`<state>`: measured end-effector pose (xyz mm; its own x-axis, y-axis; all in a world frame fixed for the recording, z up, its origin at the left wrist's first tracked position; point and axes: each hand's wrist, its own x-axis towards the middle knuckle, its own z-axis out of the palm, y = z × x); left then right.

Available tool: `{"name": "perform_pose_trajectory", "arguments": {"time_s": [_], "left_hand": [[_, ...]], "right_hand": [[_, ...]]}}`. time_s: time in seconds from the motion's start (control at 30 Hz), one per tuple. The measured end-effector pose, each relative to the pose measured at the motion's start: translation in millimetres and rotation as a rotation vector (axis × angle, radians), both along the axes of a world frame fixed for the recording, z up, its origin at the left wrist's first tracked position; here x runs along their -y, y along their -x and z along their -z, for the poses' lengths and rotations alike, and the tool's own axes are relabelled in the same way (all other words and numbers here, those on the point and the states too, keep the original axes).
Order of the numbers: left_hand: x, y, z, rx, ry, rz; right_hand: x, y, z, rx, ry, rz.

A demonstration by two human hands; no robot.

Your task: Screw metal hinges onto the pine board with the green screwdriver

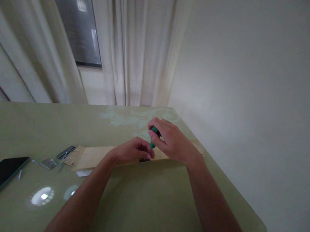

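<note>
My right hand (170, 139) is closed around the green handle of a screwdriver (153, 144), which points down at a slant toward a wooden board (96, 156). Beside the screwdriver's shaft, my left hand (132, 150) has its thumb and fingers pinched together; whatever they hold is too small and hidden to name. Just under those fingertips, a small dark metal plate (144, 160) sits at the board's near edge, partly covered by the hand. The board lies flat, crosswise in front of me, and its left end rests over something white (84, 173).
Left of the board lie a metal hinge (48, 163), a dark metal piece (66, 152) with long thin metal pieces, and small screws (20, 174). A black phone (3, 172) is at the far left. The green table (151, 202) meets a wall (249, 87) on the right.
</note>
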<state>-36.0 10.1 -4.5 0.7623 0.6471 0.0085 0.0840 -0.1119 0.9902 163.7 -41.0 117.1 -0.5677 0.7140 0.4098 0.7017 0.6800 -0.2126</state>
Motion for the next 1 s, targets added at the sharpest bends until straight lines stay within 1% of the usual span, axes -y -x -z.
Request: {"name": "perform_pose_trajectory", "arguments": {"time_s": [0.1, 0.13, 0.17, 0.2, 0.3, 0.33, 0.37, 0.4, 0.5, 0.53, 0.57, 0.63, 0.67, 0.7, 0.73, 0.77, 0.83, 0.87, 0.9, 0.93, 1.0], "left_hand": [[3, -5, -2.7, 0.023, 0.02, -0.021], [3, -6, -2.5, 0.027, 0.019, -0.034], [2, -6, -1.9, 0.028, 0.013, -0.047], [2, -6, -1.0, 0.026, 0.001, -0.052], [-1, -4, 2.4, 0.017, -0.074, -0.023], [-2, -3, 3.3, 0.018, -0.103, -0.013], [-2, -3, 4.0, 0.021, -0.121, -0.007], [-3, -3, 4.4, 0.027, -0.124, -0.005], [-2, -6, 4.0, 0.034, -0.073, -0.033], [-1, -8, 3.0, 0.024, -0.058, -0.05], [0, -9, 1.6, 0.007, -0.052, -0.069], [1, -9, -3.1, -0.031, -0.054, -0.087], [1, -8, -6.3, -0.039, -0.056, -0.075], [2, -7, -10.0, -0.035, -0.063, -0.051], [2, -5, -14.1, -0.018, -0.078, -0.024], [3, -4, -18.4, 0.003, -0.101, 0.004], [5, -2, -27.4, 0.042, -0.15, 0.041], [7, -2, -31.8, 0.059, -0.174, 0.043], [9, -2, -36.2, 0.081, -0.198, 0.034], [12, -3, -40.4, 0.108, -0.222, 0.018], [17, -6, -47.5, 0.162, -0.278, -0.031]], "right_hand": [[0, 2, 2.0, 0.044, -0.035, 0.275], [0, 3, 2.2, 0.053, -0.032, 0.337], [1, 5, 2.1, 0.047, -0.022, 0.343], [2, 6, 1.6, 0.027, -0.007, 0.291], [8, 9, -0.8, -0.043, 0.025, -0.003], [10, 10, -1.5, -0.042, 0.016, -0.05], [11, 10, -2.1, -0.026, 0.0, -0.04], [12, 11, -2.5, 0.0, -0.019, 0.025], [11, 11, -2.6, 0.077, -0.048, 0.299], [10, 10, -2.6, 0.079, -0.041, 0.334], [9, 9, -2.6, 0.063, -0.03, 0.318], [9, 6, -3.0, -0.004, -0.007, 0.169], [9, 4, -3.5, -0.037, -0.001, 0.09], [9, 3, -3.9, -0.052, -0.005, 0.043], [10, 2, -4.3, -0.047, -0.018, 0.046], [10, 2, -4.6, -0.022, -0.034, 0.094], [9, 3, -4.6, 0.045, -0.061, 0.244], [9, 4, -4.3, 0.066, -0.065, 0.293], [8, 5, -3.9, 0.071, -0.063, 0.299], [7, 5, -3.3, 0.06, -0.061, 0.264], [7, 6, -2.0, 0.008, -0.074, 0.132]]}}
